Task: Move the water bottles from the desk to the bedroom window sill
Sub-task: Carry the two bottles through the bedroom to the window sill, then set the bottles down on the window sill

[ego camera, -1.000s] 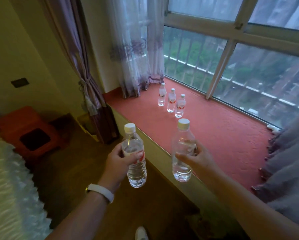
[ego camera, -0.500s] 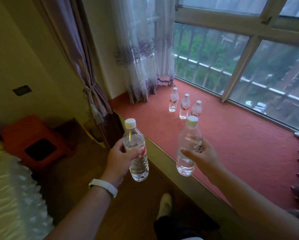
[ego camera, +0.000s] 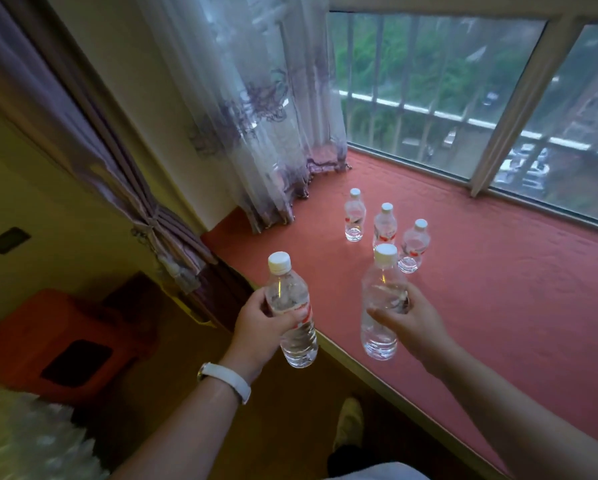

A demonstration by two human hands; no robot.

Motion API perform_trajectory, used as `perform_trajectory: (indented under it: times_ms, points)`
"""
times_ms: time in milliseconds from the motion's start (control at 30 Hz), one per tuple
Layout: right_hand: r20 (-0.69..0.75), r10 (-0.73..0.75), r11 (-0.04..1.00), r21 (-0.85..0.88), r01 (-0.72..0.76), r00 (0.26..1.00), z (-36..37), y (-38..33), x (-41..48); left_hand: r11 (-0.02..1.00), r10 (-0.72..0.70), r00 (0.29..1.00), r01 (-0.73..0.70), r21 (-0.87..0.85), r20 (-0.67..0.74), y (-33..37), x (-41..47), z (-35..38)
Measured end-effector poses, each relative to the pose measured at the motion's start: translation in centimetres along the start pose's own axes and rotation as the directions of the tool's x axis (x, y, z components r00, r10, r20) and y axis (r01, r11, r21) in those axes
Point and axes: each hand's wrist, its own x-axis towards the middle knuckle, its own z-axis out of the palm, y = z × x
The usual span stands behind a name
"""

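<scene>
step: set both down | left hand (ego camera: 261,318) grip wrapped round left bottle (ego camera: 292,308), off the sill edge | right hand (ego camera: 410,318) grip round right bottle (ego camera: 380,306), over red window sill (ego camera: 498,289) | advice: lower upright beside three standing bottles (ego camera: 384,226), avoid knocking them

The bottles (ego camera: 293,308) carry red-and-white labels, but no lettering on them can be read

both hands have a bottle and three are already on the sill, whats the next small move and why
Probably lower the right hand to stand its bottle on the red sill near the three standing bottles; it already hangs over the sill, while the left hand's bottle is at its edge.
</scene>
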Motion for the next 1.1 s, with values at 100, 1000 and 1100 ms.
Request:
perform_trajectory:
  times_ms: [100, 1000, 1100]
  points:
    - [-0.032, 0.003, 1.0, -0.029, -0.004, 0.999, -0.2, -1.3, 3.7, 1.0, -0.016, 0.999, 0.016, 0.026, 0.027, 1.0, 4.5, 1.5]
    - [-0.325, 0.157, 0.983, -0.043, -0.181, 0.932, 1.1, -1.6, 17.8, 0.948, -0.113, 0.948, 0.013, 0.319, 0.298, -0.7, 29.2, 7.1]
    - [-0.371, 0.196, 0.975, -0.029, -0.222, 0.908, 2.5, -0.5, 19.9, 0.937, -0.118, 0.93, -0.011, 0.349, 0.347, -2.6, 32.5, 7.5]
